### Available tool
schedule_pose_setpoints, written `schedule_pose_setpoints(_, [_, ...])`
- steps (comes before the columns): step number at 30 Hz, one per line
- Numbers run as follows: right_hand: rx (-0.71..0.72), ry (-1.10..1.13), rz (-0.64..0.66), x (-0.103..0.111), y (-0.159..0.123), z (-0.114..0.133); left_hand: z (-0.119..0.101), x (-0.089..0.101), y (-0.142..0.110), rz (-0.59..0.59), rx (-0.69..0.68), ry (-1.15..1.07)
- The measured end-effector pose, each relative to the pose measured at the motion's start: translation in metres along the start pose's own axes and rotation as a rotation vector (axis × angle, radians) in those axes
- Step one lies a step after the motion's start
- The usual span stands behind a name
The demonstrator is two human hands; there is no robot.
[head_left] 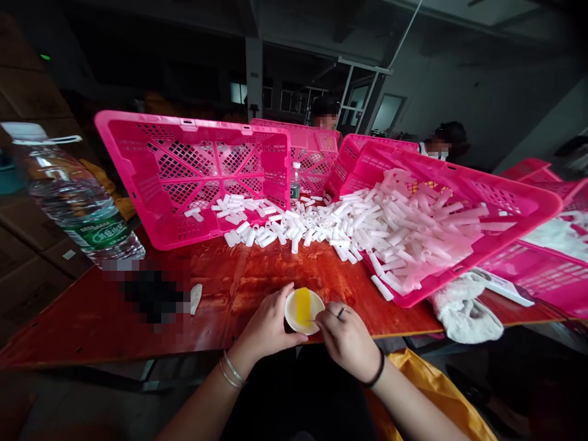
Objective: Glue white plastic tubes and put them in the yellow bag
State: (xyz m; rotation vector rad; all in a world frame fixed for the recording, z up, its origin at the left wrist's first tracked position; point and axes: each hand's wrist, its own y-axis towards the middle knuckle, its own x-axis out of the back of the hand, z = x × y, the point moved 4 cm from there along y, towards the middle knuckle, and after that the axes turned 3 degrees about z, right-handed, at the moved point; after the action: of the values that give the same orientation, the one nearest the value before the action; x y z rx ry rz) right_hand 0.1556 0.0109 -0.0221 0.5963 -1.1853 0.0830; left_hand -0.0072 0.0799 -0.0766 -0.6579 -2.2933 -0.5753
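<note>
Round white dish: lower centre, at near edge of red wooden table; short white tubes heaped mid-frame. Left hand clasps dish rim; right hand, by flat yellow piece inside, pinches thin item, too small to identify.

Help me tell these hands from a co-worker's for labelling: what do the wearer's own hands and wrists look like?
Both are ungloved, with no sleeves on the visible forearms. The left hand has thin silvery bangles at its wrist; the right hand has a ring and a black wristband.
</note>
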Motion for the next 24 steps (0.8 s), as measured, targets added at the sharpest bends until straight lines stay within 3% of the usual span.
schedule_pose_setpoints(4, [-0.084,0.077,0.151,0.011,0.012,-0.002,-0.001,0.0,-0.001,-0.017,0.013,-0.017])
schedule_pose_setpoints(9, [-0.12,-0.098,0.226,0.028,0.051,-0.013,-0.002,0.001,0.0,0.001,0.04,-0.023])
schedule_pose_setpoints(16, [0.011,-0.235,0.438,-0.003,0.099,-0.012,-0.002,0.001,0.002,0.028,0.06,-0.023])
schedule_pose_setpoints(19, [0.047,-0.229,0.484,-0.009,0.105,-0.005,0.001,-0.004,0.0,0.051,0.03,-0.026])
schedule_pose_setpoints(21, [0.029,-0.235,0.472,-0.001,0.101,-0.008,0.009,-0.002,0.0,0.067,0.013,-0.049])
schedule_pose_setpoints(24, [-0.167,-0.228,0.385,0.025,0.082,-0.039,0.031,0.02,0.018,0.012,0.068,-0.067])
